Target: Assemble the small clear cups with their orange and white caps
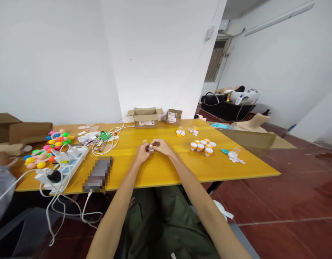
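My left hand (pixel 142 154) and my right hand (pixel 160 146) meet over the middle of the table, fingers closed around a small whitish piece (pixel 150 148). Its exact kind is too small and too covered to tell. Just behind my fingers stands a small clear round container (pixel 144 141). To the right is a group of small tubs with white and orange lids (pixel 200 146). Farther right, a teal ring (pixel 224 151) lies beside a pile of small white parts (pixel 236 158) and a clear cup (pixel 237 150).
An open cardboard box (pixel 146 118) and a smaller box (pixel 173 117) stand at the back. White parts with a yellow ring (pixel 179 135) lie before them. On the left are a power strip (pixel 74 163), tangled cables, a phone (pixel 99 173) and colourful balls (pixel 58 144).
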The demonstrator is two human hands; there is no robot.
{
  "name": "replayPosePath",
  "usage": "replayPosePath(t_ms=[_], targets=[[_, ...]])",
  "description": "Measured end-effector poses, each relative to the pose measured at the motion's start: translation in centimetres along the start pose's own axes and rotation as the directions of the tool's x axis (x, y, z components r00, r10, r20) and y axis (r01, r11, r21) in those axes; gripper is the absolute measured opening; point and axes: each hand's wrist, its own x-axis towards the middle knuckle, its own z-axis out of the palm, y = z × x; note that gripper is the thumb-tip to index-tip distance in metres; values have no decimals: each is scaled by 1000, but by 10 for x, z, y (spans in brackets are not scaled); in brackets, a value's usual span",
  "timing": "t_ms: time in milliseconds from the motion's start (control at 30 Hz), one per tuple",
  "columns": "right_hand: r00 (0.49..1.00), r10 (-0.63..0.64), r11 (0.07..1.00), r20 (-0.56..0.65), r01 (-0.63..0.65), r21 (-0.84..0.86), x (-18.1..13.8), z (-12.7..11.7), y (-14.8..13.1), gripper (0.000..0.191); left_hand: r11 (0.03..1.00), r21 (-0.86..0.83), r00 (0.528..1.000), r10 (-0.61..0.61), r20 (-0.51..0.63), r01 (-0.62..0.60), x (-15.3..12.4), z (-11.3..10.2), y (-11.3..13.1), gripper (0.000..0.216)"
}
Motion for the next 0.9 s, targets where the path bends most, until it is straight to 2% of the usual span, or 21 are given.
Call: replayPosePath(t_ms=[533,900], targets=[[1000,-16,999,-10,15,-30,-2,2,-5,16,1000,8,1000,-7,-2,7,-1,0,3,13],[999,-32,997,-6,32,-67,-3,5,-6,14,1000,4,1000,-5,8,5,-2,0,6,13]])
